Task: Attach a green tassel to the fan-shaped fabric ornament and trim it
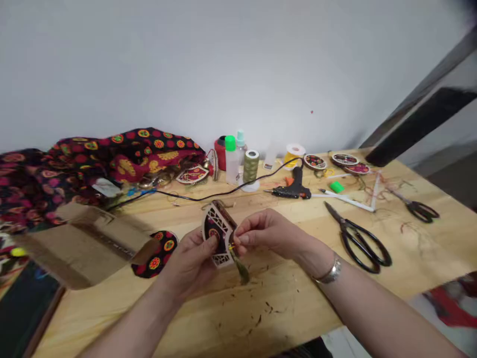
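My left hand (192, 261) grips a small fan-shaped ornament (217, 229) of cut wood with dark patterned cloth behind the lattice, held upright above the wooden table (283, 308). My right hand (266, 233) pinches at the ornament's lower right edge, where an olive-green tassel (241, 268) hangs down. A silver bracelet (331, 272) is on my right wrist. Both hands are closed.
Large black scissors (359, 238) lie to the right, smaller scissors (417, 208) farther right. A black glue gun (294, 188) with its cord, thread spools (251, 166), bottles and round cloth-covered pieces (315, 161) line the back. Patterned fabric (112, 154) and a cardboard box (85, 243) sit left.
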Motion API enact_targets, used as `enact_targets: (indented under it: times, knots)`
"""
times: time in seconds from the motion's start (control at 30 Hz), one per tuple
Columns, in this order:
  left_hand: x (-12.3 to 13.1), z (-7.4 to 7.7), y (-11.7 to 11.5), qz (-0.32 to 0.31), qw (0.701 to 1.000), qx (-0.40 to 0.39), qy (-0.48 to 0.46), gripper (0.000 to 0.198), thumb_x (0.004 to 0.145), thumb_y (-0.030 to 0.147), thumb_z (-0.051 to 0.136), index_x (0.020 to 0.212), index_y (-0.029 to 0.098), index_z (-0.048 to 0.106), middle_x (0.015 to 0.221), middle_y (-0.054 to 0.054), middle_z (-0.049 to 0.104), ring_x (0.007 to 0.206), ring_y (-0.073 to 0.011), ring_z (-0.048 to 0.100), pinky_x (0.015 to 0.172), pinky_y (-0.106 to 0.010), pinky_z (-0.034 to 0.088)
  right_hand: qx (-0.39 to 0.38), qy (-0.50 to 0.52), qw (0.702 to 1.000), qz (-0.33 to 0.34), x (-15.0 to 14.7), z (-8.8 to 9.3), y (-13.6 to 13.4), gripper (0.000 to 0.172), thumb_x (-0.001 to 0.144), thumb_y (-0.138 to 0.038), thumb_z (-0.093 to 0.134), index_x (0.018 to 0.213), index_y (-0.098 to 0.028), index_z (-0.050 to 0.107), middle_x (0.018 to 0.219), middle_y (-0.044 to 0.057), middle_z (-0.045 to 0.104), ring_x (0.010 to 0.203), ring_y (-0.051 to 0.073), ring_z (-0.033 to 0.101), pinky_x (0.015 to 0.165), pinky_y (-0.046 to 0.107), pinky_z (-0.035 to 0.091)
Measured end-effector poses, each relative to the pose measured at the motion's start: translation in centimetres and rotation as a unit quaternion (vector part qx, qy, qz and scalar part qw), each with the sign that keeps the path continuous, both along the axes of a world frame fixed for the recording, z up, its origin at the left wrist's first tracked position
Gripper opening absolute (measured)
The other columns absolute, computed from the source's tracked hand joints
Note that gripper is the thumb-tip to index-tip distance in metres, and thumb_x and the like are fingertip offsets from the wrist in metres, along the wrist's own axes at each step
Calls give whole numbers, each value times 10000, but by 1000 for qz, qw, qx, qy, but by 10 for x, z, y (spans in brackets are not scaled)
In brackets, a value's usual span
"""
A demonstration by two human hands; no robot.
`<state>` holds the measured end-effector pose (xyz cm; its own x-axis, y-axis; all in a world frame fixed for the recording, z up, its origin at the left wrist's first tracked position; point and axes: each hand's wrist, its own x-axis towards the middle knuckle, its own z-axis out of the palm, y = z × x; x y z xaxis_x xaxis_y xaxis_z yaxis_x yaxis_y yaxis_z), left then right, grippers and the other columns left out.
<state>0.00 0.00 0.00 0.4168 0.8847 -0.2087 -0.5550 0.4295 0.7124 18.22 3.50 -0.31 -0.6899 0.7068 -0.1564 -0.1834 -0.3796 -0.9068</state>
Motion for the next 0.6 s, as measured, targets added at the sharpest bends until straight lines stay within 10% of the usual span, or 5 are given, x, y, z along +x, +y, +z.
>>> enact_targets:
  times: [0.6]
  knots:
    - [2, -2, 0, 25, 1000, -8, -9, 161, 688, 212, 753, 819, 124, 725, 766, -80, 756, 683, -175, 706, 651, -217, 562, 45, -53, 998, 1, 5, 5, 3, 210, 764, -319, 660, 721, -119, 613, 662, 5, 590, 578, 84, 479, 558, 233, 334]
